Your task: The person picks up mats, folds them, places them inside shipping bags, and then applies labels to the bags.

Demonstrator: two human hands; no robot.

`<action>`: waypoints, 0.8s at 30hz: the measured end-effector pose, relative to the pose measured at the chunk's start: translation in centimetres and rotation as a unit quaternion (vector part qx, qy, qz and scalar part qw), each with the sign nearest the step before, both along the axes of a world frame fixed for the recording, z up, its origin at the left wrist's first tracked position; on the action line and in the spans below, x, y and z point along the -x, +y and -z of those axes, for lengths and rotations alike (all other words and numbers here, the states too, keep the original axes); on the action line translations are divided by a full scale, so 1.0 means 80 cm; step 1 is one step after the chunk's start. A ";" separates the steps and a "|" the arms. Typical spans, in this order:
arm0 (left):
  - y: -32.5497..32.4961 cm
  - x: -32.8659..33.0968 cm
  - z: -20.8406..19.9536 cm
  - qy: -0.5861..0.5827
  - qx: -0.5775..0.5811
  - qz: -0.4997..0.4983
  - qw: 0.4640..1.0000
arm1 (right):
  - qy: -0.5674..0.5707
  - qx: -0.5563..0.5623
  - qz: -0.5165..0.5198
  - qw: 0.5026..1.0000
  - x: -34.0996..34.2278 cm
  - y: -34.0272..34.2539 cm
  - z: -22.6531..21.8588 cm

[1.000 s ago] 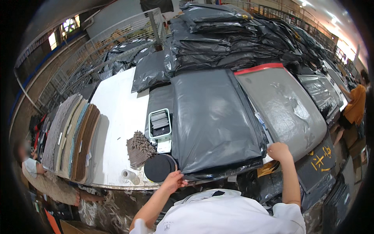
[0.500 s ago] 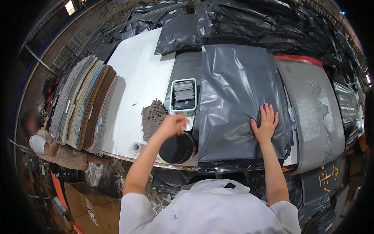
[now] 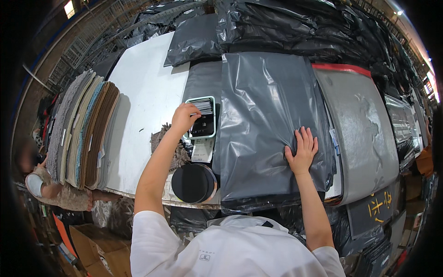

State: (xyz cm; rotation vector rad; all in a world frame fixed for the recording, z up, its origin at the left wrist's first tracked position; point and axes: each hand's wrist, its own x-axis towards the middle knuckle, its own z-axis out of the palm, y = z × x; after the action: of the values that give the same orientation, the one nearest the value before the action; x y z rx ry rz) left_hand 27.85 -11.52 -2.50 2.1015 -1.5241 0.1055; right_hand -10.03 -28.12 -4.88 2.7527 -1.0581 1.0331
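A pale green plastic basket [image 3: 214,122] on the table holds a stack of grey cards [image 3: 203,105] and a black piece in front of them. My left hand [image 3: 184,117] reaches over its left rim, fingers bent together at the front edge of the cards; whatever is between the fingertips is hidden. Flat on a stack of dark grey plastic bags [image 3: 258,115] rests my right hand [image 3: 302,150], its fingers spread and holding nothing. A round black-topped container [image 3: 194,183] stands nearer me, beside a brown shaggy piece of fabric [image 3: 180,157] partly behind my left forearm.
Folded mats [image 3: 87,134] stand in a row at the left of the white tabletop [image 3: 147,69]. Right of the bags lies a grey mat [image 3: 357,124] with a red edge. Black bagged goods [image 3: 295,27] pile up behind. Another person [image 3: 60,189] is at the far left.
My left hand has moved away from me and into the basket. The right hand stays flat on the bags. The whole view has shifted, so things appear further left.
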 end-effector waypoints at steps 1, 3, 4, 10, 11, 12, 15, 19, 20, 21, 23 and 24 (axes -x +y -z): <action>0.006 0.001 -0.006 0.004 -0.007 -0.013 1.000 | -0.005 0.002 -0.001 1.000 -0.001 0.001 0.000; 0.012 0.002 -0.004 0.013 0.006 -0.030 0.999 | -0.009 0.004 -0.002 1.000 -0.002 0.001 0.002; 0.007 0.024 -0.015 0.195 0.055 -0.115 0.972 | -0.012 0.010 0.002 1.000 0.001 -0.001 0.004; -0.005 0.239 -0.001 0.653 0.128 -0.003 0.746 | -0.088 -0.136 -0.050 0.986 -0.001 0.030 -0.026; -0.001 0.277 -0.005 0.672 0.098 0.008 0.734 | -0.205 -0.284 -0.136 0.927 -0.002 0.041 -0.031; 0.006 0.302 0.015 0.661 0.103 0.068 0.740 | -0.226 -0.354 -0.155 0.894 -0.004 0.069 -0.047; 0.015 0.351 0.003 0.128 0.064 0.208 0.968 | -0.334 -0.509 -0.078 0.790 0.035 0.096 -0.035; 0.038 0.329 0.042 0.062 0.028 0.248 0.966 | -0.307 -0.664 -0.117 0.671 0.090 0.116 -0.057; 0.044 0.324 0.054 0.193 0.021 0.236 0.952 | -0.194 -0.711 -0.229 0.636 0.090 0.130 -0.049; 0.040 0.330 0.029 0.310 0.016 0.183 0.933 | -0.081 -0.739 -0.323 0.585 0.091 0.141 -0.035; 0.041 0.337 -0.019 0.197 0.082 0.196 0.957 | 0.070 -0.535 -0.429 0.724 0.062 0.156 -0.007; 0.042 0.343 -0.039 0.151 0.133 0.215 0.956 | 0.082 -0.496 -0.232 0.833 0.041 0.162 -0.003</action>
State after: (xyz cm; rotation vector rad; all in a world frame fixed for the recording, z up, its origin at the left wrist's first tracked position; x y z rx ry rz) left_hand 0.38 -8.13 0.60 1.4652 -1.6335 -0.1560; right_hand -13.30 -15.18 -4.60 3.9782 -1.1356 0.1762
